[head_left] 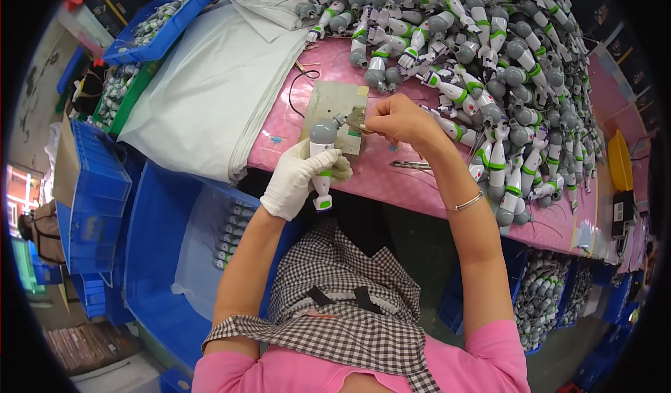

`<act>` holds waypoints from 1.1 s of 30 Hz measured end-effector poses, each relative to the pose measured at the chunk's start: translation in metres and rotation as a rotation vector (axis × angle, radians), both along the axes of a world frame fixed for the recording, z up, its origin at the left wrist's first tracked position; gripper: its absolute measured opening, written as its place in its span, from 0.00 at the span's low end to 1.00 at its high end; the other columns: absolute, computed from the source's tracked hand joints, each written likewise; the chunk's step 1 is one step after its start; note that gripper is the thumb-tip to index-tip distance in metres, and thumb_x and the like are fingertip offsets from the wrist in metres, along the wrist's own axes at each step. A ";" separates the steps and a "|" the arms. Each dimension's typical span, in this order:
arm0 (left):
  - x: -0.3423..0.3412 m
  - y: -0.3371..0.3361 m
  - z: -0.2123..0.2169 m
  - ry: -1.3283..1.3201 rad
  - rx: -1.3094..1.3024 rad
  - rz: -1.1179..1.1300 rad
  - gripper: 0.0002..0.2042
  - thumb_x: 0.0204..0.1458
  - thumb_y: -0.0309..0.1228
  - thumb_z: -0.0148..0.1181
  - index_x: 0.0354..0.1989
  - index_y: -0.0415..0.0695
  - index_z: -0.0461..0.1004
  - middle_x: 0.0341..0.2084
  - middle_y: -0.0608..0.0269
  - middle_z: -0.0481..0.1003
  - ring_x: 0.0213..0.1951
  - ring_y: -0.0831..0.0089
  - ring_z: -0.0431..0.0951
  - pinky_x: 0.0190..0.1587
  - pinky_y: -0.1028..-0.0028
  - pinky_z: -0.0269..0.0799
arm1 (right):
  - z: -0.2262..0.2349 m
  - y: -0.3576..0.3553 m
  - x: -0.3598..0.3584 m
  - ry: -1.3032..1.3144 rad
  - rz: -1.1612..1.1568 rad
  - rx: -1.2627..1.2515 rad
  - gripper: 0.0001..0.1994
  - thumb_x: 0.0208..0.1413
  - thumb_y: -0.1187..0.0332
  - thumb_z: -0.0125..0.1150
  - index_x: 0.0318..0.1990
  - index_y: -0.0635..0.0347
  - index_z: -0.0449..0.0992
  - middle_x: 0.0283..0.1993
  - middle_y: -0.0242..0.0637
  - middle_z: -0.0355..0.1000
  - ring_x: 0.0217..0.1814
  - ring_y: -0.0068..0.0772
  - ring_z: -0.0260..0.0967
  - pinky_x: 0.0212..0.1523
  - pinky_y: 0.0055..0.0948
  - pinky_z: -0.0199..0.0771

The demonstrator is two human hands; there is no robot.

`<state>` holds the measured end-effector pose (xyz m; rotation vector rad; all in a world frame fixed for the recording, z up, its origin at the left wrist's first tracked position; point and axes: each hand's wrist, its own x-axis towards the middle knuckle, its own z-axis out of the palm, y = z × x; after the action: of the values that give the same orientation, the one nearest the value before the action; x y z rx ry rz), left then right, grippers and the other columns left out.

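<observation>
My left hand [297, 176], in a white glove, is wrapped round a toy robot arm [323, 133]. Its round grey shoulder points up and away from me, and its green-banded forearm sticks out below my fingers. My bare right hand [397, 122] is closed in a pinch just right of the shoulder's small peg. Something thin and dark runs from those fingertips toward the peg, too small to name. Behind the toy arm, a grey metal plate fixture [326, 94] lies on the pink table. A slim metal hand tool [411, 164] rests on the table below my right hand.
A large heap of toy robot arms [482, 51] covers the table's far right. White sheeting [210, 78] drapes the left side. A deep blue bin [157, 253] holding several toy arms stands at my left. Filled crates sit under the table's right edge [545, 295].
</observation>
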<state>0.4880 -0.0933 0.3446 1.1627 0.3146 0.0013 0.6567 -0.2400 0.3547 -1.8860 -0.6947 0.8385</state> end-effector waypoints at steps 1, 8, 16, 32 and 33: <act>-0.001 -0.001 0.000 0.003 0.007 -0.004 0.11 0.52 0.29 0.56 0.40 0.36 0.69 0.27 0.58 0.75 0.30 0.70 0.77 0.36 0.72 0.74 | -0.002 0.000 -0.002 0.035 -0.019 0.001 0.10 0.42 0.68 0.58 0.16 0.61 0.70 0.14 0.27 0.63 0.15 0.17 0.58 0.17 0.20 0.57; -0.004 -0.001 0.001 -0.030 0.012 0.027 0.11 0.52 0.30 0.57 0.40 0.36 0.69 0.28 0.59 0.75 0.30 0.70 0.77 0.36 0.72 0.74 | -0.012 0.000 -0.004 0.208 -0.028 0.126 0.08 0.45 0.68 0.58 0.18 0.59 0.70 0.16 0.26 0.64 0.15 0.16 0.59 0.17 0.17 0.57; -0.001 0.009 0.004 -0.005 0.060 -0.102 0.13 0.54 0.33 0.56 0.40 0.35 0.68 0.27 0.58 0.75 0.30 0.69 0.77 0.37 0.70 0.74 | -0.004 0.000 -0.013 0.062 -0.093 0.029 0.08 0.45 0.69 0.58 0.20 0.62 0.71 0.17 0.28 0.65 0.17 0.17 0.61 0.18 0.18 0.61; 0.006 0.025 -0.008 -0.022 -0.030 -0.266 0.14 0.50 0.35 0.60 0.40 0.40 0.70 0.23 0.68 0.70 0.17 0.83 0.65 0.19 0.81 0.61 | 0.068 0.041 0.014 -0.812 -0.276 -0.080 0.08 0.45 0.71 0.58 0.28 0.67 0.77 0.22 0.37 0.74 0.22 0.22 0.68 0.25 0.23 0.67; 0.002 0.030 -0.002 -0.030 -0.037 -0.254 0.14 0.50 0.35 0.60 0.40 0.40 0.70 0.23 0.68 0.70 0.17 0.83 0.65 0.19 0.81 0.61 | 0.067 0.052 0.028 -0.886 -0.259 0.006 0.07 0.46 0.72 0.57 0.30 0.66 0.78 0.25 0.40 0.75 0.23 0.25 0.71 0.27 0.24 0.68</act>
<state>0.4898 -0.0634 0.3422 1.1577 0.1379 -0.2086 0.6845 -0.1880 0.4214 -2.2569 -0.9278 -0.2112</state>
